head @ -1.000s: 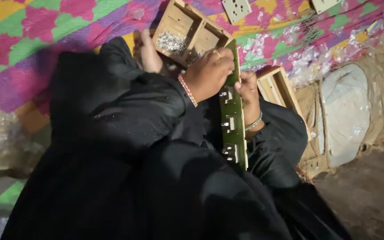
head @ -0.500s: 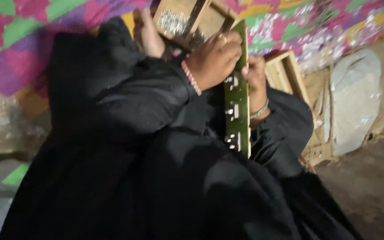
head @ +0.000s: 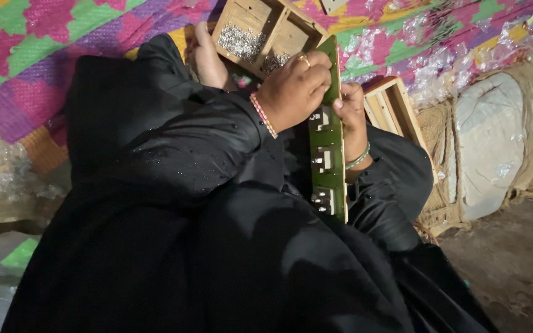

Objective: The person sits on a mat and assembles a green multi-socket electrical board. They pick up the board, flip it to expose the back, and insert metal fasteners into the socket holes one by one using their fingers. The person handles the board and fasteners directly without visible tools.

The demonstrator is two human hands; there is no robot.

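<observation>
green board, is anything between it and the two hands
Nothing visible. The left hand grips the top of the green board directly, and the right hand holds its far edge; both touch it bare.

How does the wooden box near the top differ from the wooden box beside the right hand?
The upper wooden box has compartments holding small silvery metal parts; the wooden box on the right shows no such parts. The upper box lies beyond the left hand, the other beside the right hand and partly hidden by it. Both are pale wood on the colourful mat.
</observation>
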